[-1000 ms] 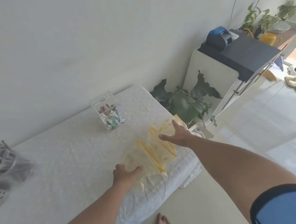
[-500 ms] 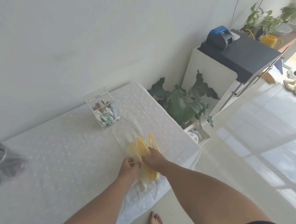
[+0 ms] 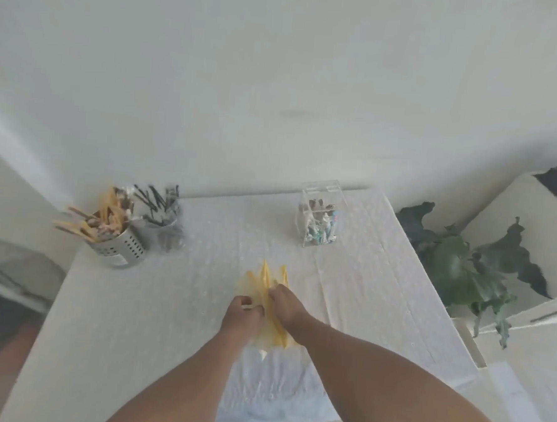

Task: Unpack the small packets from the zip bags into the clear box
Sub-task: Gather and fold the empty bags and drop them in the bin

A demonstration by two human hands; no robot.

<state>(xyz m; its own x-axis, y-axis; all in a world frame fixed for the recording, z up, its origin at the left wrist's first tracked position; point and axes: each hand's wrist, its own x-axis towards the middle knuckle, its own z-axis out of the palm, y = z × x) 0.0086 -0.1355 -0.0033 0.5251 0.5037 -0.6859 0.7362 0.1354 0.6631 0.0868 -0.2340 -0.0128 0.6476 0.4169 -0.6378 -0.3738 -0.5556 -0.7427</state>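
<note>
Zip bags point(image 3: 267, 287) bunched between left hand point(image 3: 243, 316) and right hand point(image 3: 286, 304) — each grip pinching them, translucent yellow, creased, on worktop point(image 3: 167, 302).

You have two hands in view, your left hand point(image 3: 243, 316) and your right hand point(image 3: 286, 304), both on one bunch of yellow-edged zip bags point(image 3: 268, 283); how many bags are in the bunch you cannot tell, though at least two yellow zip strips show. You have one clear box point(image 3: 319, 220) on the table, holding many small packets point(image 3: 320, 231), too blurred to count. You have two utensil holders: one perforated metal holder point(image 3: 118, 245) full of wooden sticks, one glass holder point(image 3: 166, 230) with dark-handled pieces. One leafy plant point(image 3: 462, 271) stands beside the one table point(image 3: 133, 316).
</note>
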